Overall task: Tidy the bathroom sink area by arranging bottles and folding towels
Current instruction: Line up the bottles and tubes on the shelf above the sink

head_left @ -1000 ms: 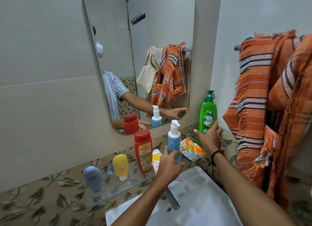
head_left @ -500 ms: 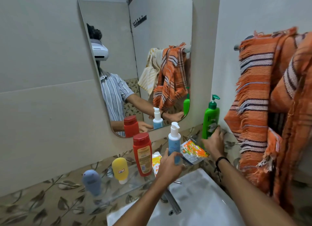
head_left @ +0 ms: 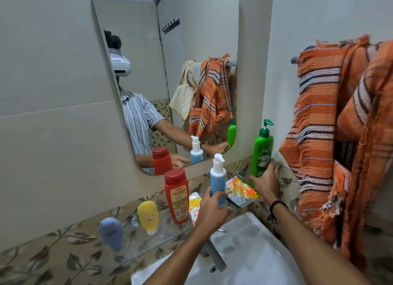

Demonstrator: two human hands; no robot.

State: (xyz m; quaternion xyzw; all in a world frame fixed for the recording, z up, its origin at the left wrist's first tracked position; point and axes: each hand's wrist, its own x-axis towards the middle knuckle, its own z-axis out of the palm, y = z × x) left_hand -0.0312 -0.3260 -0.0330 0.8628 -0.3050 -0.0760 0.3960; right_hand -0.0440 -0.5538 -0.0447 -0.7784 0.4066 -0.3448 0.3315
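My left hand (head_left: 211, 211) grips the lower part of a blue pump bottle (head_left: 217, 179) standing on the glass shelf (head_left: 163, 226). My right hand (head_left: 266, 181) holds the base of a green pump bottle (head_left: 262, 151) in the corner by the wall. To the left stand a red bottle (head_left: 177, 196), a yellow tube (head_left: 147, 216) and a grey-blue tube (head_left: 111, 233). An orange sachet (head_left: 240, 189) and a yellow-white pack (head_left: 194, 205) lie between the bottles. Orange striped towels (head_left: 331, 135) hang bunched on the rail at right.
A mirror (head_left: 170, 72) hangs above the shelf and reflects a person, the bottles and the towels. The white sink (head_left: 251, 252) with a metal tap (head_left: 214, 256) lies below my arms. A leaf-patterned tile band (head_left: 53, 248) runs along the wall.
My right hand has slid the green pump bottle to the right, into the corner by the wall. My left hand has stayed on the blue pump bottle.
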